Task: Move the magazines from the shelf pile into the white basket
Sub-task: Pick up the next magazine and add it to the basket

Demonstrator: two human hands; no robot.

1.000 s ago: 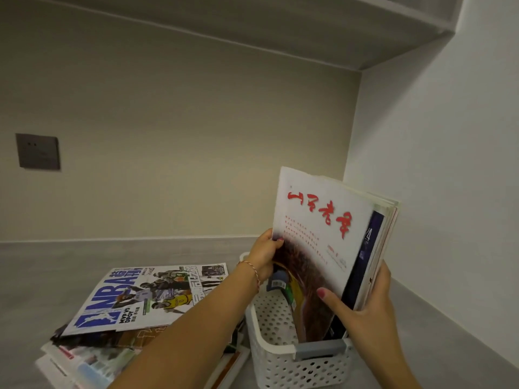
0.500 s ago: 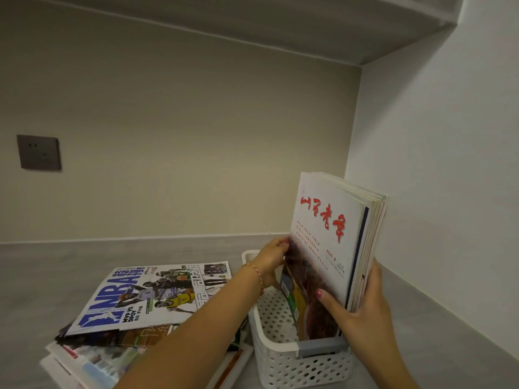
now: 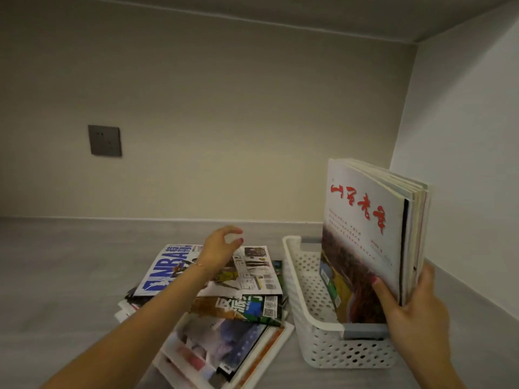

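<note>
A white perforated basket (image 3: pixel 306 310) stands on the grey shelf at the right. Several magazines (image 3: pixel 362 220) stand upright in it, the front one white with red characters. My right hand (image 3: pixel 412 313) grips their near edge, thumb on the front cover and fingers behind. To the left of the basket lies a loose pile of magazines (image 3: pixel 241 313), topped by an NBA issue (image 3: pixel 168 268). My left hand (image 3: pixel 220 249) hovers over that top magazine with fingers loosely curled, holding nothing.
A dark wall socket (image 3: pixel 104 140) sits on the back wall at the left. The white side wall (image 3: pixel 463 164) rises close behind the basket. An upper shelf board (image 3: pixel 309 12) closes the space overhead.
My left hand has let go of the upright magazines and moved left, over the pile. The right hand still holds the magazines standing in the basket.
</note>
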